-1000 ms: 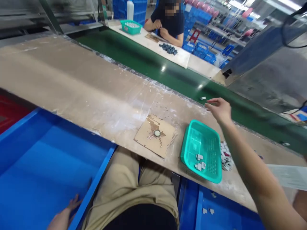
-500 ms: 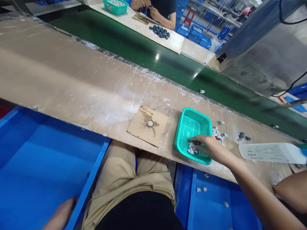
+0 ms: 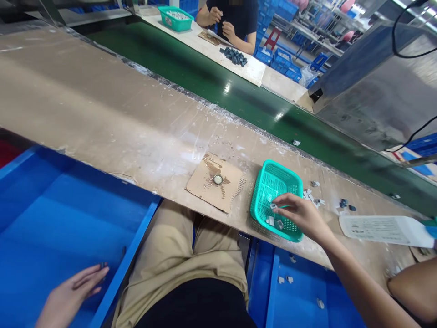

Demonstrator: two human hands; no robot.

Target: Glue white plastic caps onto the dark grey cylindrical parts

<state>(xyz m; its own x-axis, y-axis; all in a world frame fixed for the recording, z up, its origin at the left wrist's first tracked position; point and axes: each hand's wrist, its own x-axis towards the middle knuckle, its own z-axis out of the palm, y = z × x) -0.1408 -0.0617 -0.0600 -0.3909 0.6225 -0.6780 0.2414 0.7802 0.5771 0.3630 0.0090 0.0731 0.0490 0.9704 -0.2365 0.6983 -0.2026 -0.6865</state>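
Observation:
Over the green plastic basket [image 3: 258, 200], my right hand [image 3: 302, 215] pinches a small white plastic piece [image 3: 273, 206] between thumb and fingertips. A few more white pieces [image 3: 270, 221] lie on the basket floor just below it. Down at the left, my left hand [image 3: 73, 289] is inside a large blue bin [image 3: 64, 205], with a small dark piece [image 3: 103, 265] at its closed fingertips. Between the hands, a stained cardboard square [image 3: 205, 182] lies on the table, bearing a small round pale object with a dark rim [image 3: 217, 180].
White pieces [image 3: 309, 196] and dark pieces [image 3: 343, 203] lie right of the basket, near a white bottle [image 3: 373, 228]. Another blue bin [image 3: 303, 291] holds scattered pieces. Beyond the table [image 3: 102, 123] runs a green conveyor belt [image 3: 191, 68]. A co-worker [image 3: 235, 20] sits across it.
My right hand has lifted slightly with a white piece in its fingertips. My left hand has come further into view, showing a dark piece. The camera view has shifted a little.

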